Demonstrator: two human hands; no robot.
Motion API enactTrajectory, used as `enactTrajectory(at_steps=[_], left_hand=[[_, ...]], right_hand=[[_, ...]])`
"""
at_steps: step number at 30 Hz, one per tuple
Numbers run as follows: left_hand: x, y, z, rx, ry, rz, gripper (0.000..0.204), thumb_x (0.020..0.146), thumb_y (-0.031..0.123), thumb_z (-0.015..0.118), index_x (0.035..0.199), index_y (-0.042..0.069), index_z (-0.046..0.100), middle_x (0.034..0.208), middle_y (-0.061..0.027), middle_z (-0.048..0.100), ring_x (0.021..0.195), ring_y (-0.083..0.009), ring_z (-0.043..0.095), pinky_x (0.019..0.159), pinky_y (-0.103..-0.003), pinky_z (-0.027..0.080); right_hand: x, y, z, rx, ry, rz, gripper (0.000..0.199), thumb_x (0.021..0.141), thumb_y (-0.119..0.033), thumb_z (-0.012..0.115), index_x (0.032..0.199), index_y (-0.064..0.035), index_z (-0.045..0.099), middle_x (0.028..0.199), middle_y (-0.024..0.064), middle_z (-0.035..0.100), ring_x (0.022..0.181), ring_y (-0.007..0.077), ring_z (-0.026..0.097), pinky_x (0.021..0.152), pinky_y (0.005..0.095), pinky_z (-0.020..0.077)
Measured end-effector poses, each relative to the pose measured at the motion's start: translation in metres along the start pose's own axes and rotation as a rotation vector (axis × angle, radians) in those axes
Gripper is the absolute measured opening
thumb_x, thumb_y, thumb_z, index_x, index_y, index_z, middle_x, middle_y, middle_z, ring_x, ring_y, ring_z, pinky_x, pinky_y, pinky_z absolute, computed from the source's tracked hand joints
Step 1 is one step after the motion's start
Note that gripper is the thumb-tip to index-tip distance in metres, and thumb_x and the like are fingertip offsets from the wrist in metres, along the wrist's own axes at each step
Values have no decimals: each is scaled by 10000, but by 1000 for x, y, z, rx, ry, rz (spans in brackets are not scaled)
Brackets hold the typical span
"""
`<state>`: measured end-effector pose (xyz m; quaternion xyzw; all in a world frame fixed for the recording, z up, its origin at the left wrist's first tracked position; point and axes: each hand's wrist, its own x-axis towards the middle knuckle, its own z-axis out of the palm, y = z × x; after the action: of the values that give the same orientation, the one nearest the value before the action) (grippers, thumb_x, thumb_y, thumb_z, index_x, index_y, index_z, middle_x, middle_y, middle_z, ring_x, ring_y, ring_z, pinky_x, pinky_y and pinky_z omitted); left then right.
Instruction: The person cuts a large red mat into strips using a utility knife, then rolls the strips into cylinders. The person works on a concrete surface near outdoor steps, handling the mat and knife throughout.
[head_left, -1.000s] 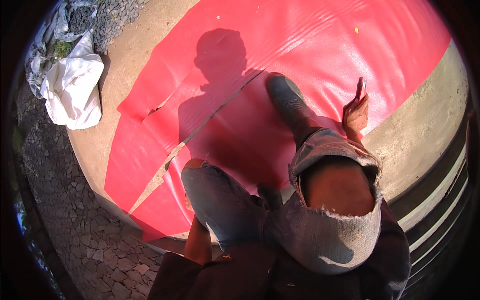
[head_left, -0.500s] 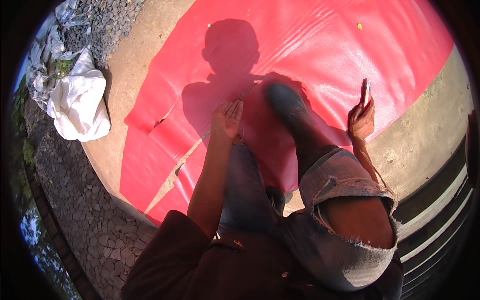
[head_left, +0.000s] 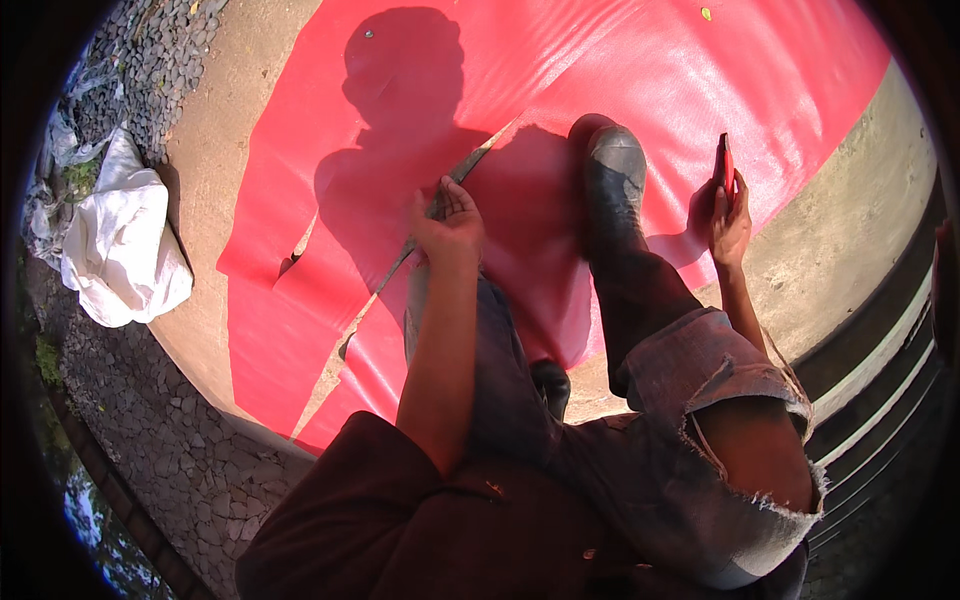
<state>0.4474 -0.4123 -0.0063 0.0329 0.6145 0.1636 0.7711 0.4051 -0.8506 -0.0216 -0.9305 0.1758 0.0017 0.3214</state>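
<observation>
A large red vinyl-like sheet (head_left: 560, 90) lies spread before me, cut by a long slanting slit. My left hand (head_left: 450, 228) is over that slit, palm turned up, fingers loosely bent and apart; whether the fingertips touch the cut edge is hard to see. At the right, my right hand (head_left: 731, 225) grips a slim red utility knife (head_left: 728, 165), its dark end pointing away from me and raised off the sheet. One black boot (head_left: 615, 180) of mine rests on the sheet between my hands; the other boot (head_left: 550, 385) is nearer, partly hidden by my leg.
A white sack (head_left: 125, 245) sits at the left beside grey pebbles (head_left: 160, 70) and stone paving (head_left: 190, 430). Concrete (head_left: 840, 220) shows around the sheet. Slatted dark and pale bars (head_left: 870, 390) stand at the right. A shorter slit (head_left: 300, 245) opens in the sheet's left part.
The slit under my left hand now gapes wider, and that hand's fingers have bent. My boot has shifted right. The knife in my right hand has turned, showing more of its red side.
</observation>
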Motion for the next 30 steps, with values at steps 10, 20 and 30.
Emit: enactTrajectory(at_steps=[10, 20, 30], left_hand=[[0, -50, 46, 586, -396, -123, 524, 1012, 333, 766, 1372, 16, 556, 1339, -161, 662, 1215, -224, 662, 1027, -334, 561], [27, -82, 53, 559, -304, -223, 464, 1052, 270, 714, 1380, 43, 477, 1200, -152, 630, 1116, -302, 729, 823, -290, 624], [21, -74, 66, 461, -219, -336, 197, 1050, 181, 705, 1192, 100, 595, 1005, -38, 685, 905, -230, 754, 652, -264, 595]], right_hand=[[53, -122, 7, -40, -372, -160, 298, 1039, -150, 530, 1310, -45, 594, 992, 155, 658, 851, 247, 665, 857, 398, 541], [124, -230, 37, -358, -660, -735, 315, 1021, -284, 665, 1320, -205, 731, 980, 126, 727, 822, 368, 720, 711, 469, 580], [145, -235, 61, -519, -628, -1028, 344, 1009, -276, 665, 1349, -297, 707, 898, 72, 657, 854, 252, 711, 773, 424, 561]])
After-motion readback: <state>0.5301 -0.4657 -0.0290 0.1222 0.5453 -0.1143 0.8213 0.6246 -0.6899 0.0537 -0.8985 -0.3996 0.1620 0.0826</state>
